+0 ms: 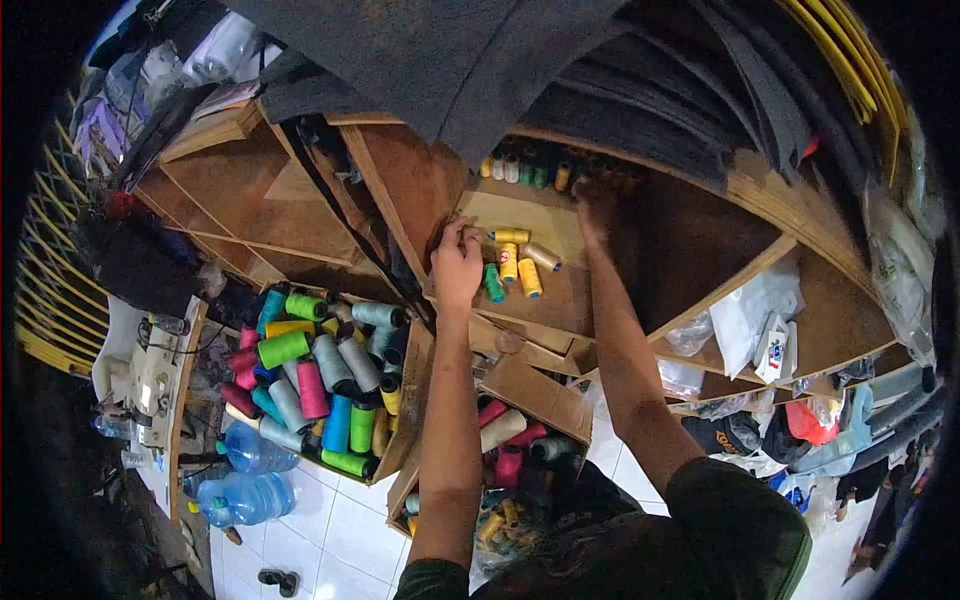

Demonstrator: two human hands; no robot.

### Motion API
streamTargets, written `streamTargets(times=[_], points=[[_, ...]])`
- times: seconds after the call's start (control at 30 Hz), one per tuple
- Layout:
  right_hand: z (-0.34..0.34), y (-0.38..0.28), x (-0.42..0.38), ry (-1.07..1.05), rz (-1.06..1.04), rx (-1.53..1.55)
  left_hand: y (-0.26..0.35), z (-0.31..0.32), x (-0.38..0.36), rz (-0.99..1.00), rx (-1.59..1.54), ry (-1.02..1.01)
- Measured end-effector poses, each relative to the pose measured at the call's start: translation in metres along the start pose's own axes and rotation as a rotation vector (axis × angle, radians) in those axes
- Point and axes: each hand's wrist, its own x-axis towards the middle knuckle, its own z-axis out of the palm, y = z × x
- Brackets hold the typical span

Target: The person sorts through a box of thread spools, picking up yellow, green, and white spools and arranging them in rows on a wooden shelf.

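Observation:
My left hand (457, 265) rests at the left side of a wooden shelf compartment (570, 295), its fingers loosely bent and nothing visible in them. Just right of it lie several small thread spools: a yellow spool (510, 236), a yellow spool with a label (509, 263), a tan spool (542, 257) and a green spool (493, 283). Deeper in, my right hand (597, 205) reaches toward a row of upright spools (527, 172) at the back. Shadow hides its fingertips, so I cannot see whether it grips a spool.
Large thread cones (311, 390) in many colours fill a box below left. Another cardboard box (540, 398) with cones stands below the shelf. Dark fabric (440, 60) hangs over the shelf top. Water bottles (245, 497) lie on the tiled floor beside a sewing machine (155, 375).

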Motion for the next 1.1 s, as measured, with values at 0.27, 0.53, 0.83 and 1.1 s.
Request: streamTargets(times=[0.27, 0.53, 0.83, 1.1], points=[[0.035, 0.032, 0.015, 0.124, -0.259, -0.314, 0.007, -0.003, -0.001, -0.011, -0.040, -0.003], [0.007, -0.009, 0.006, 0.048, -0.174, -0.180, -0.002, 0.001, 0.000, 0.011, -0.024, 0.001], [-0.080, -0.079, -0.060, -0.849, -0.124, -0.391, -0.007, 0.004, 0.000, 0.046, -0.028, 0.047], [-0.038, 0.006, -0.051, -0.413, 0.065, 0.276, 0.008, -0.002, -0.003, 0.005, -0.030, 0.018]])
